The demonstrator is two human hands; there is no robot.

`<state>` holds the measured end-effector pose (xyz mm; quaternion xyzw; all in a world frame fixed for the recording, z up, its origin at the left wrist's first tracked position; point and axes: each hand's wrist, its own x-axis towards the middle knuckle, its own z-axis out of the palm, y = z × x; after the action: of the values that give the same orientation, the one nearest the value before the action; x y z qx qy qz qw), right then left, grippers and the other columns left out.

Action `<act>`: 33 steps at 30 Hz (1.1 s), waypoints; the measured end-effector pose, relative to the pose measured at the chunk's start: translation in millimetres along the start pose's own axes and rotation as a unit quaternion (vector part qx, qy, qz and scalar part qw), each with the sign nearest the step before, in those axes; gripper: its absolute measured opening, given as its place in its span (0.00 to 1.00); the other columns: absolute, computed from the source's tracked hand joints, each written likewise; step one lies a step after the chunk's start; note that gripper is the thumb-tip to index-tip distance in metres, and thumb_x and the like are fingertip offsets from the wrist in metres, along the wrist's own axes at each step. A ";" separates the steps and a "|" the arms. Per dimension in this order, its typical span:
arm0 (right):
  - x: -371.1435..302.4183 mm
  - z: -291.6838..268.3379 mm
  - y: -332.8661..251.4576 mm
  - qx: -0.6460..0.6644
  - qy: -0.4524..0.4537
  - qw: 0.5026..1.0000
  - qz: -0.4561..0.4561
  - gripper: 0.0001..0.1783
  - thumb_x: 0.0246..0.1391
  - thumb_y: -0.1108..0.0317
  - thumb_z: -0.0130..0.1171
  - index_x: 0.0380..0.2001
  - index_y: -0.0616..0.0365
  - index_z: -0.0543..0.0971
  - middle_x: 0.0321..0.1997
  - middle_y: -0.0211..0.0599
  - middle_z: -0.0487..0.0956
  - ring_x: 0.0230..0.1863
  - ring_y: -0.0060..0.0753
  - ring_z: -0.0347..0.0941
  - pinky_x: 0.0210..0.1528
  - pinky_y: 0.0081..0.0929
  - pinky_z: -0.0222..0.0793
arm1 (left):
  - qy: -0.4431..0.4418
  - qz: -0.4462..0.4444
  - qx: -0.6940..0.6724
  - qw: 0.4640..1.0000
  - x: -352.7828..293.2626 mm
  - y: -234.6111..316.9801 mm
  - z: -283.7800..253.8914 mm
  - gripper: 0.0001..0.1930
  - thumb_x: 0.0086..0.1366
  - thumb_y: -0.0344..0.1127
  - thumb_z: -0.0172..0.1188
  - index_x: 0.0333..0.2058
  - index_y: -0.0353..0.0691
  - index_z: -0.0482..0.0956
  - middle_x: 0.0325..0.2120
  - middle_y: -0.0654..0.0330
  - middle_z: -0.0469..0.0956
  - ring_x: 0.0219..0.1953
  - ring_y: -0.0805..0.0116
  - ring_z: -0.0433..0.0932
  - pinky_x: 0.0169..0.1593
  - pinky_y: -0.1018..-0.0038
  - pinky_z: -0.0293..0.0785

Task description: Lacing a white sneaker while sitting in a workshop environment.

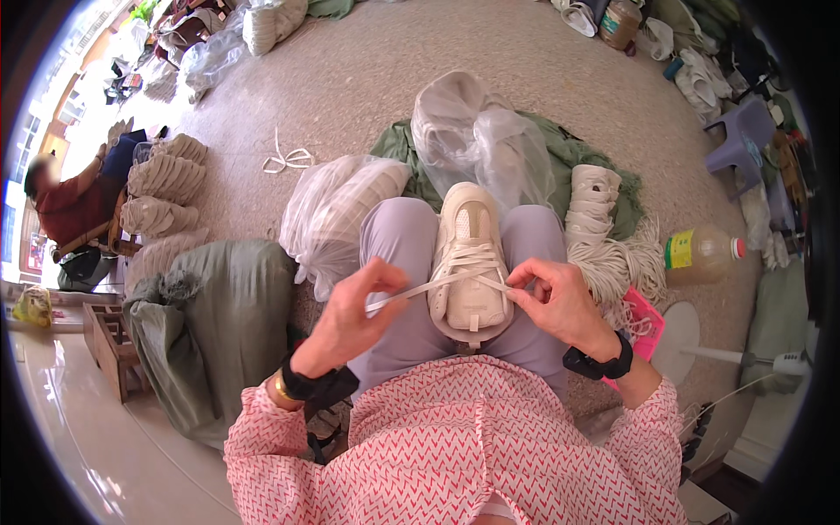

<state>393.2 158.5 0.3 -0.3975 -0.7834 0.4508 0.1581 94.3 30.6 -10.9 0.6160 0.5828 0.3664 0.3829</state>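
A cream sneaker (473,236) rests between my thighs, its toe pointing away and its tongue toward me. White shoelaces (464,260) cross its upper several times. Left of the shoe, my left hand (359,293) is closed on one lace end, which stretches taut from the upper eyelets. On the other side my right hand (553,296) pinches the second lace end between thumb and fingertips, close to the shoe's collar. A dark band is on each wrist.
Clear bags of shoes (341,206) lie ahead of my knees, partly on green cloth (398,144). At right are a bundle of laces (604,262), a pink basket (646,324) and a large bottle (700,254). A filled green sack (232,324) stands left; another person (74,201) sits beyond it.
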 end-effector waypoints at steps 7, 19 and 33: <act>-4.5 -0.7 1.0 -0.042 0.005 0.998 -0.052 0.12 0.54 0.76 0.65 0.43 0.59 0.79 0.34 0.38 0.81 0.25 0.33 0.77 0.28 0.30 0.72 | 0.022 0.078 0.074 0.994 27.7 15.9 33.6 0.09 0.63 0.20 0.60 0.40 0.32 0.72 0.33 0.50 0.75 0.34 0.47 0.77 0.38 0.61 0.74; -8.0 2.3 16.7 -0.179 0.104 0.959 -0.196 0.05 0.59 0.77 0.63 0.38 0.59 0.79 0.34 0.40 0.77 0.32 0.50 0.78 0.34 0.41 0.75 | -0.011 0.008 0.055 0.998 30.2 7.9 9.2 0.07 0.65 0.25 0.63 0.37 0.34 0.72 0.25 0.53 0.74 0.25 0.55 0.75 0.30 0.65 0.71; -29.4 -13.2 19.1 -0.141 0.144 0.974 -0.098 0.06 0.59 0.77 0.63 0.40 0.61 0.81 0.35 0.44 0.82 0.34 0.51 0.80 0.35 0.38 0.75 | 0.043 0.105 0.191 0.975 14.7 8.3 2.5 0.07 0.65 0.26 0.64 0.36 0.38 0.73 0.29 0.53 0.72 0.29 0.45 0.76 0.32 0.58 0.72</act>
<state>429.0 148.9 -5.2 -0.3978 -0.8434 0.2555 0.2553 100.9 44.9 -4.4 0.7191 0.5903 0.3122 0.1921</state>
